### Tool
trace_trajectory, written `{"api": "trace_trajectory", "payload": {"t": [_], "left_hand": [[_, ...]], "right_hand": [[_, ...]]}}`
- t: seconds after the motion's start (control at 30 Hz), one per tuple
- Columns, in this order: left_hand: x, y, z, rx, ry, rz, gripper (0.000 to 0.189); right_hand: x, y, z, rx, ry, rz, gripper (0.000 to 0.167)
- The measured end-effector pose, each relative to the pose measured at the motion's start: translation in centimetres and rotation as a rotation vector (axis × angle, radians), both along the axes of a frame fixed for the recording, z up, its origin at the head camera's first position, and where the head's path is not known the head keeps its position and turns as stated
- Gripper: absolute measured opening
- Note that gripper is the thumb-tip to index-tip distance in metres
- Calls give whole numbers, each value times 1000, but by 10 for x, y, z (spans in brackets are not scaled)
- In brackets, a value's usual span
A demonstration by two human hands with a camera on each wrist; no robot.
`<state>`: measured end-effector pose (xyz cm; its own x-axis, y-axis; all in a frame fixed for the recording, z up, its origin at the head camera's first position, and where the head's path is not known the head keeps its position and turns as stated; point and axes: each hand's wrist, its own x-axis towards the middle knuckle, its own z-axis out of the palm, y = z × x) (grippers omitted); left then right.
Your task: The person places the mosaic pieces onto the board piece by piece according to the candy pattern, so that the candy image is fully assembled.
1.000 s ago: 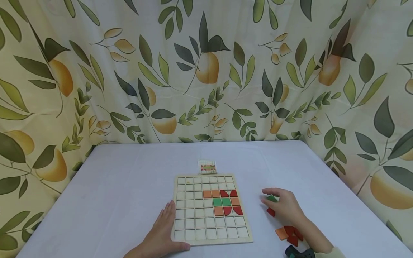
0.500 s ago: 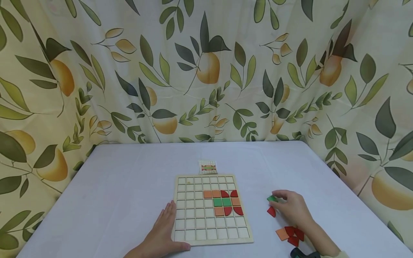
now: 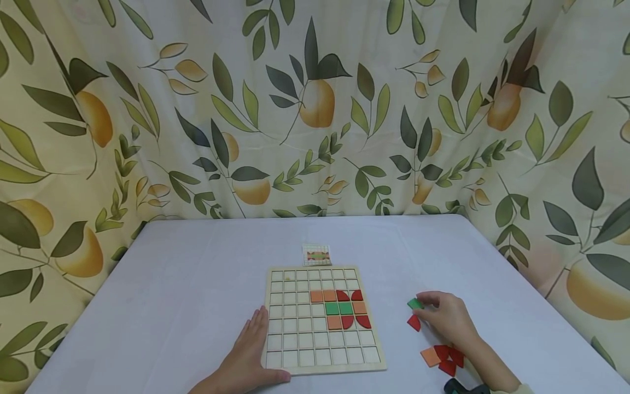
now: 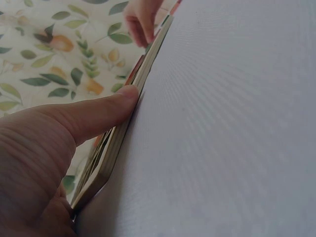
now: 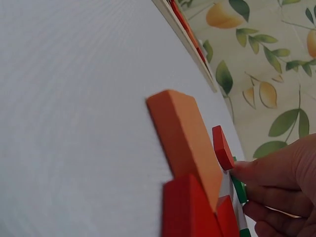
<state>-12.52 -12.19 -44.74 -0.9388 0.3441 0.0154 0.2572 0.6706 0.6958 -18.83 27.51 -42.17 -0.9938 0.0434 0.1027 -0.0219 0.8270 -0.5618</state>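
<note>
My left hand lies along the left side of a wooden grid board, its straight fingers against that edge and its thumb at the front corner. In the left wrist view the thumb presses the board's rim. Orange, green and red tiles fill several cells at the board's right. To the right of the board, my right hand pinches a green tile between thumb and fingers, low over the table. Just in front of it lies a red tile; the right wrist view shows this red tile beside the thumb.
Nearer the front right, an orange tile lies with several red tiles. A small pattern card sits at the board's far edge. A dark device is by the right wrist. A leaf-and-fruit curtain hangs behind the white table.
My right hand has shifted slightly right and closed its spread fingers and thumb onto the green tile, uncovering more of the red tile. The left hand and board have stayed put.
</note>
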Motion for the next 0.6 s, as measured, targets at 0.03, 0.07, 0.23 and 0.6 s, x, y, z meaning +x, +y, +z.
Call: {"api": "trace_trajectory", "payload": {"t": [0.03,0.07,0.23,0.6], "left_hand": [[0,0,0,0,-4,1,132],[0,0,0,1,-9,2,132],[-1,0,-1,0,-23,7,132],[-1,1,-3,-10,-16,11,132]], "right_hand": [[0,0,0,-3,-4,1,34],[0,0,0,-6,-5,4,34],[-2,0,-1,-21,-10,31,31],[-3,3,0,-34,-20,74,31]]}}
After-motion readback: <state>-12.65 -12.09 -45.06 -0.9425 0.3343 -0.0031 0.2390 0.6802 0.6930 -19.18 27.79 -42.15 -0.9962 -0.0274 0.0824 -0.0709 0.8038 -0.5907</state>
